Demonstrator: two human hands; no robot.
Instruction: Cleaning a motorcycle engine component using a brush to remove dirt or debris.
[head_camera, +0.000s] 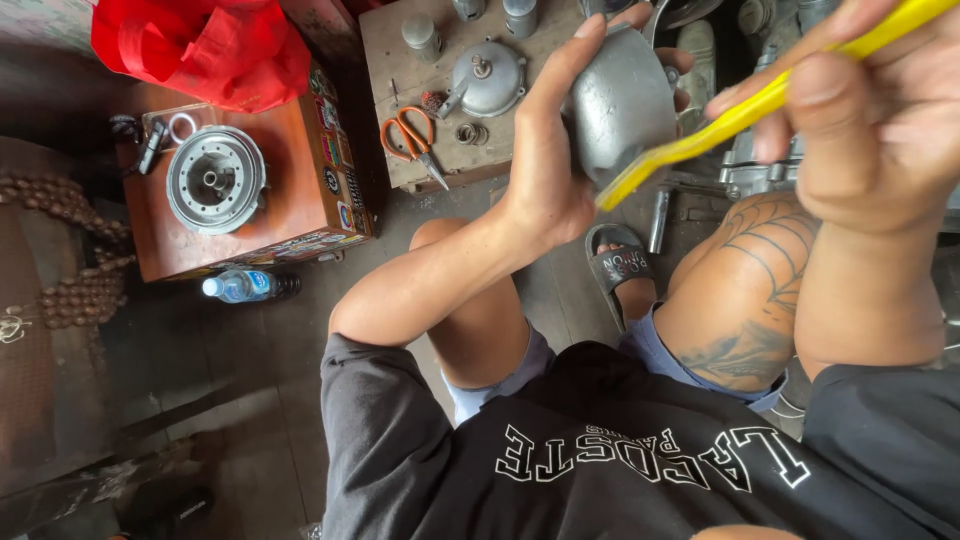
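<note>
L hand (548, 165) grips grey metal cover (620, 105); R hand (870, 120) clenched on yellow brush (700, 140), tip touching it. Cleaning looks mid-way.

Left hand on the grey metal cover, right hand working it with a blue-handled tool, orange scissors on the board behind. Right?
Not quite: in the head view the tool in the right hand has a yellow handle, not blue. The left hand does hold the grey metal cover, and the orange scissors lie on the board.

red box (300, 150): round hub (216, 178) | board (400, 60): scissors (412, 140), cover (487, 78)
</note>
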